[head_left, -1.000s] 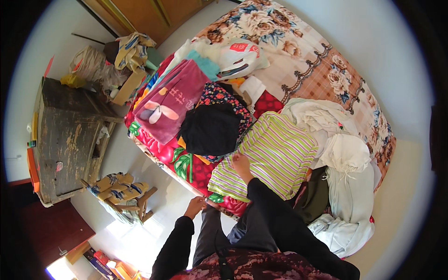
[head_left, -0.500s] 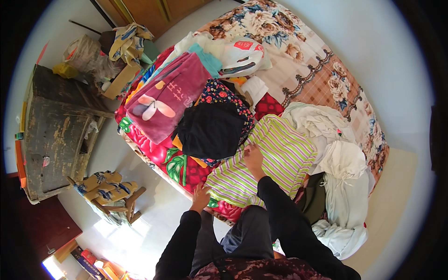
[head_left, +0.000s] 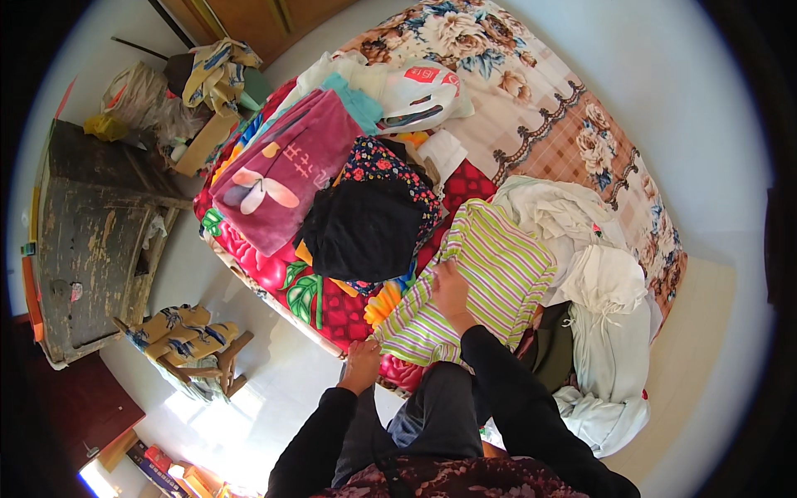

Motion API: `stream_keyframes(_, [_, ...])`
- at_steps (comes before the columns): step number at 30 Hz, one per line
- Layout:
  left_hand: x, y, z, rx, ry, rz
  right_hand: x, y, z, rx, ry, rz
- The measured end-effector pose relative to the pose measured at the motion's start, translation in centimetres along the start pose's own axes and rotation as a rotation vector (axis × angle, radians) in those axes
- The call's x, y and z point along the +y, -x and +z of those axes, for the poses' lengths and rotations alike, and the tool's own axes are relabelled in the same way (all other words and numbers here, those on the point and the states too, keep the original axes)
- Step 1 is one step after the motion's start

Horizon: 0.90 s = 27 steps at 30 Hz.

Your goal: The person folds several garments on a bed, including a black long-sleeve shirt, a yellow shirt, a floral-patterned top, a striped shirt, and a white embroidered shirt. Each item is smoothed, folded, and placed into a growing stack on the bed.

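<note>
Brown-cream floral bed point(head_left: 544, 133); lime-white striped soft fabric point(head_left: 502, 270) on top, beside rumpled black cloth point(head_left: 361, 232). Left hand point(head_left: 360, 367) pinching corner, right hand point(head_left: 451, 292) gripping edge; uneven pull could skew it.

Striped garment point(head_left: 502, 274) partly hidden by right fingers point(head_left: 446, 270); brown cabinet point(head_left: 309, 17) cut off at top.

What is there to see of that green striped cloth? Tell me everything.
The lime-green, white and purple striped cloth looks thin and soft. It lies spread and rumpled, partly over a red floral blanket. The left hand and right hand appear to pinch its left edge; crumpled whitish fabric borders its right side.
</note>
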<state>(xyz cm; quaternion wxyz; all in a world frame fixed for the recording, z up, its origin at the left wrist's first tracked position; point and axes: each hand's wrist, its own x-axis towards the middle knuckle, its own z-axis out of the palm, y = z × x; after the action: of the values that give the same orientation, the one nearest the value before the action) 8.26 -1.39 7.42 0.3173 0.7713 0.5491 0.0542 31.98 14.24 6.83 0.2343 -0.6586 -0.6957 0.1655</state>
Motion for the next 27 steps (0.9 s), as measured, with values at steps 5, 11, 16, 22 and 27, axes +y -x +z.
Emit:
stream_keyframes(5, [1.6, 0.1, 0.2, 0.004, 0.097, -0.008, -0.9, 0.9, 1.8, -0.394, 0.240, -0.310])
stream_keyframes(11, [0.0, 0.2, 1.6, 0.019, 0.237, -0.068, -1.7, -0.4, 0.6, -0.382, -0.023, -0.239])
stream_keyframes(16, [1.0, -1.1, -2.3, 0.246, 0.090, -0.052, -2.9, -0.5, -1.6, -0.212, -0.285, -0.096])
stream_keyframes(22, [3.7, -0.8, -4.7, 0.107, 0.104, 0.271, -0.3, 3.3, -2.7, -0.028, -0.694, 0.236])
stream_keyframes(27, [9.0, -0.9, -4.8, 0.020, 0.255, 0.446, 2.9, 6.9, -5.2, 0.168, -1.419, 0.900])
